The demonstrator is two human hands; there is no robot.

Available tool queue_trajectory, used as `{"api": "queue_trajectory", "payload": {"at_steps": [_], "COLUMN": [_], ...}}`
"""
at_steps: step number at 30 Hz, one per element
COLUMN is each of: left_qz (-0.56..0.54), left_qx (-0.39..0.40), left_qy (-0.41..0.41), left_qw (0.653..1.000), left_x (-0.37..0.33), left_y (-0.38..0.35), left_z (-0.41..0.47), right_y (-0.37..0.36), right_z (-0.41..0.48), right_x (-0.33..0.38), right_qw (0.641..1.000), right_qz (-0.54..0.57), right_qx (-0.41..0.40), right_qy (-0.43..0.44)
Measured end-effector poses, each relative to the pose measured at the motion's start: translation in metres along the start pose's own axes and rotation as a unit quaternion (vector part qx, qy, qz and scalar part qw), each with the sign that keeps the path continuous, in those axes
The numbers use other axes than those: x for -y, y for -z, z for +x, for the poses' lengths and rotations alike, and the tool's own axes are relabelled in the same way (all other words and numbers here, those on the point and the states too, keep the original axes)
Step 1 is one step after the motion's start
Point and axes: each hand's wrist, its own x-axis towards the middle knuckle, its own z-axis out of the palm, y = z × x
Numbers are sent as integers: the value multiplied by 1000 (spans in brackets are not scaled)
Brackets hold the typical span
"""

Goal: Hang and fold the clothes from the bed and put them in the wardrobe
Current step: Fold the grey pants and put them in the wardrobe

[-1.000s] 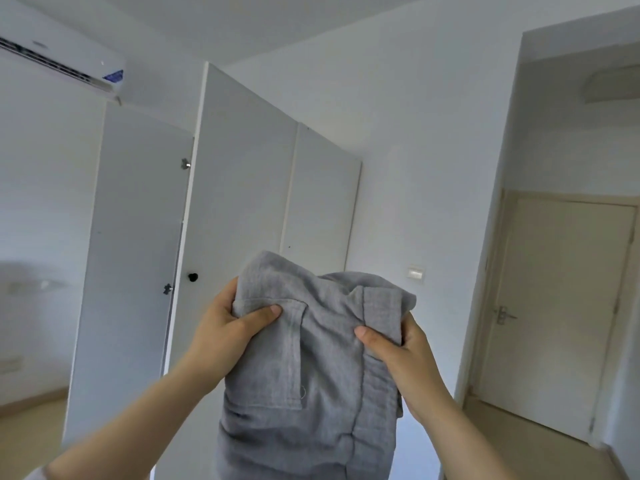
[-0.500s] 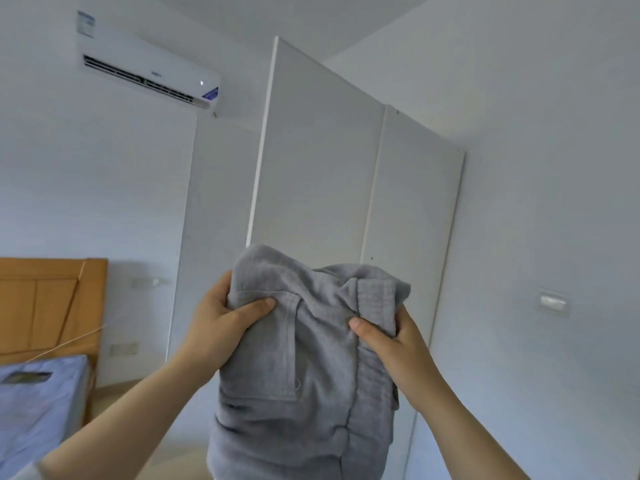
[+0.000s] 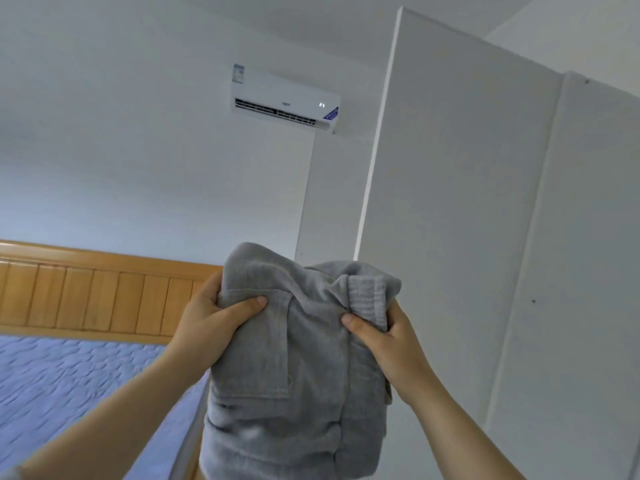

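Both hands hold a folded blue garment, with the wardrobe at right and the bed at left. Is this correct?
Not quite: the head view shows the garment is grey, not blue. Both the left hand and right hand hold it, wardrobe at right, bed at left.

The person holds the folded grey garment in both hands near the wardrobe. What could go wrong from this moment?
The folded grey fabric garment is pinched only near its top by the left hand and right hand; the lower part hangs free, so the fold may slip open. The tall white wardrobe panel stands close on the right, and its edge might catch the cloth or an arm.
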Motion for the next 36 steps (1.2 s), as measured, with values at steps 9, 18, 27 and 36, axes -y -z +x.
{"api": "queue_trajectory", "payload": {"at_steps": [9,18,27,36], "left_qz": [21,27,28,45], "left_qx": [-42,-58,-74,-57], "left_qy": [-22,-34,-60,-87], "left_qw": [999,997,995,994], "left_x": [40,87,137,174], "left_y": [82,126,117,69], "left_z": [122,226,330,428], "right_y": [-113,-188,-215,-199], "right_z": [119,219,330,429], "right_x": [-32,-67,-121,-174], "right_qw": [999,997,994,992], "right_qz": [36,60,81,100], "right_qx": [27,19,12,-12], "right_qy": [29,41,76,79]}}
